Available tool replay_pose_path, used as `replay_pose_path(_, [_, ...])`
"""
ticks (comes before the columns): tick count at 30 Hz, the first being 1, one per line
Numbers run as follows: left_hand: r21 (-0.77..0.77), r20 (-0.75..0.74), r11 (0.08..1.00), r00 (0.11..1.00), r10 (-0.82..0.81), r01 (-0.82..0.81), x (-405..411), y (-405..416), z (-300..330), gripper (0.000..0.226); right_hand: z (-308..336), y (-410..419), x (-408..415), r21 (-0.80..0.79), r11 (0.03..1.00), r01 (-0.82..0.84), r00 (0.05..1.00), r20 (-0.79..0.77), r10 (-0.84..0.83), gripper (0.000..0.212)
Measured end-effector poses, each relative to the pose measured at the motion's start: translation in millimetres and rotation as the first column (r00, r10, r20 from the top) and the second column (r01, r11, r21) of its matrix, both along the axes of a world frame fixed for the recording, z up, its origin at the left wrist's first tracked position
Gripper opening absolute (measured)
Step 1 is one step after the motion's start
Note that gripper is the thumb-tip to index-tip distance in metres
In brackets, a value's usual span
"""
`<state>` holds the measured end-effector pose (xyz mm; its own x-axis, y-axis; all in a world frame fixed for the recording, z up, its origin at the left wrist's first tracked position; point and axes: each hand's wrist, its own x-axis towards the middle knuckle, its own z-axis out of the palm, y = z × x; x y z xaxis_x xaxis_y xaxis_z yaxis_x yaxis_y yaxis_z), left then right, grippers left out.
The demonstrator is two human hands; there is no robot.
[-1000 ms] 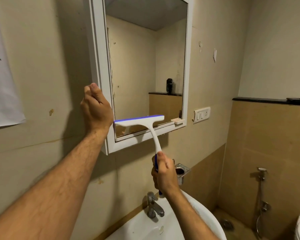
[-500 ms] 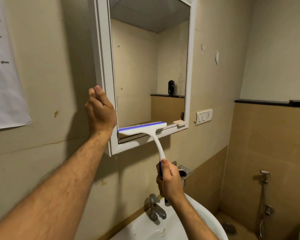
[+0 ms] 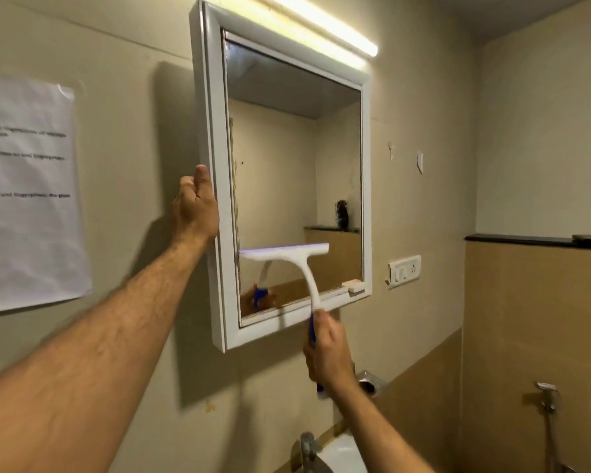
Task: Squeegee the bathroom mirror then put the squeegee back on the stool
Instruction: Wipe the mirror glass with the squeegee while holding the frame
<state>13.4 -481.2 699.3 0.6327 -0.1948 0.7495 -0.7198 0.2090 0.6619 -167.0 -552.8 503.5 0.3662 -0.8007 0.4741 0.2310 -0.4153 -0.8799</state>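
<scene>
A white-framed mirror (image 3: 287,172) hangs on the beige wall. My left hand (image 3: 196,206) grips the frame's left edge at mid height. A white squeegee (image 3: 297,257) with a blue handle lies with its blade flat against the lower part of the glass, level. My right hand (image 3: 328,353) holds the blue handle just below the frame's bottom edge. The squeegee's reflection shows in the lower left of the glass. The stool is out of view.
A tube light (image 3: 325,25) glows above the mirror. A paper sheet (image 3: 28,192) is taped to the wall at left. A switch plate (image 3: 403,270) sits right of the mirror. Tap (image 3: 309,450) and basin (image 3: 343,454) lie below; a hand-spray tap (image 3: 546,396) is at lower right.
The squeegee blade has moved up from the mirror's bottom edge to a little higher on the glass. My view has tilted upward. My left hand stays on the frame.
</scene>
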Motion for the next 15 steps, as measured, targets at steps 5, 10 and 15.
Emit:
replay_pose_path(5, [-0.070,-0.012,0.997,1.000,-0.011,0.010,-0.6,-13.0,40.1,0.052,16.8,-11.6,6.1,0.029,0.999,-0.020,0.998,0.064,0.018,0.039])
replay_pose_path(10, [-0.137,-0.126,0.986,0.989,0.077,-0.094,-7.2,-21.5,58.2,0.060,115.7,-25.1,24.2,-0.123,0.992,0.004,0.991,0.134,0.013,0.044])
replay_pose_path(15, [-0.186,-0.123,0.970,0.983,0.134,-0.156,-13.3,-24.9,53.5,0.059,77.2,-39.6,31.4,-0.204,0.979,-0.008,0.986,0.164,0.043,0.043])
